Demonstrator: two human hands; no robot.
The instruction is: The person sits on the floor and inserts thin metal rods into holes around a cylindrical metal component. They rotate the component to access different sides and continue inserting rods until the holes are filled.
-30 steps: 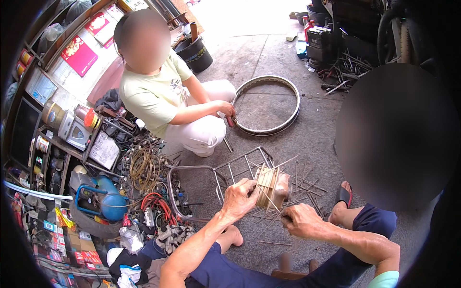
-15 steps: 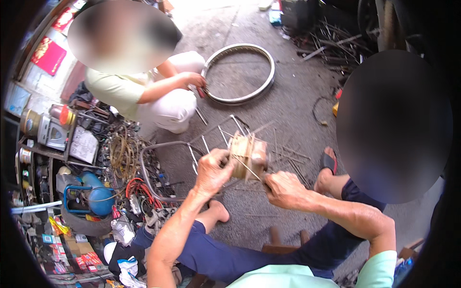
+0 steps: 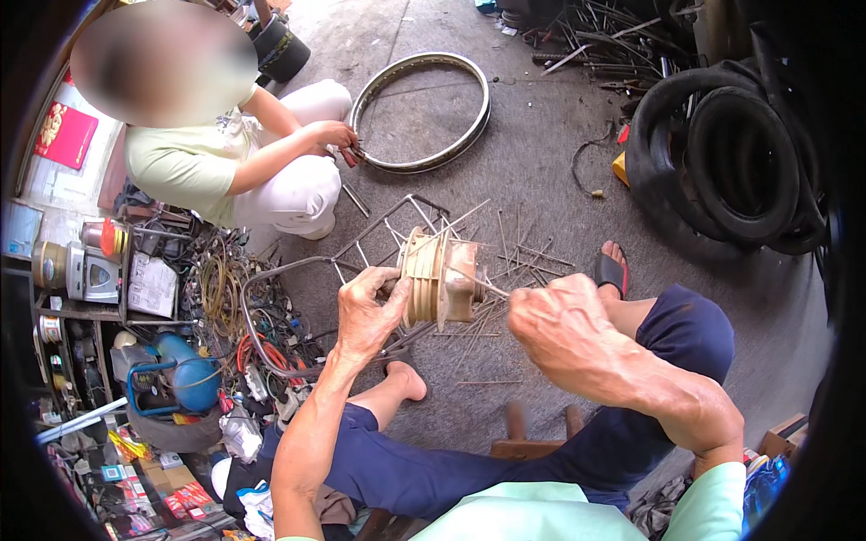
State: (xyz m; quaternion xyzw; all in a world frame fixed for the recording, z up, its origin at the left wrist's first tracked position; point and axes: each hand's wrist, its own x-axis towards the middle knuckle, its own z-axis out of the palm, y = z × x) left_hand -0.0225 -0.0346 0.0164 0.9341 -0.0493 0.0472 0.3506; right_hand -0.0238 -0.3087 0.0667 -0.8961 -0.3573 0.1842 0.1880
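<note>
A tan, dusty wheel hub [image 3: 426, 279] with ribbed sides and flanges hangs in front of me above the floor. My left hand [image 3: 368, 311] is closed on its left side, thumb on the ribs. To its right, my right hand [image 3: 568, 329] is curled closed around the end of a thin metal spoke [image 3: 488, 287], which reaches to the hub's right flange. Another spoke [image 3: 469, 213] sticks out from the hub's upper side. Below and beyond the hub, several loose spokes [image 3: 537, 261] lie scattered on the concrete.
A bent metal tube frame [image 3: 263, 338] lies left of the hub. Farther off, a crouching person [image 3: 225, 171] touches a bare wheel rim [image 3: 490, 113]. Black tyres [image 3: 667, 162] are piled at right. Parts, cables and a blue compressor tank [image 3: 191, 374] crowd the left side.
My right hand has moved right and a little nearer, away from the hub. The hub has turned, with its ribbed side showing more. The head view has shifted to the right.
</note>
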